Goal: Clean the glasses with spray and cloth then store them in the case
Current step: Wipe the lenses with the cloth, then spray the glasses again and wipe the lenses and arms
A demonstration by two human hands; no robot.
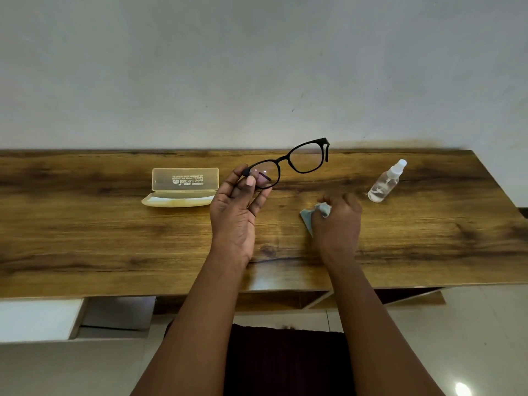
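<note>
2 hands share the work: the left hand (pixel 234 207) pinches the glasses (pixel 288 162) by 1 end of the frame, raised above the worktop (pixel 114 238), while the right hand (pixel 338 221) is closed on the cloth (pixel 310 217). Wiping should go best with the lens braced and light strokes. Far right lies the spray bottle (pixel 385 181); the open case (pixel 181 187) waits left, nothing blocking it.

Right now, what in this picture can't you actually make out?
Head view only:
- Print on the case lid: too small and upside down to read.
- Most of the cloth: covered by the right hand.
- Liquid level in the spray bottle: clear plastic, unclear.
- Glasses near corner: hidden in the left hand grip.
</note>
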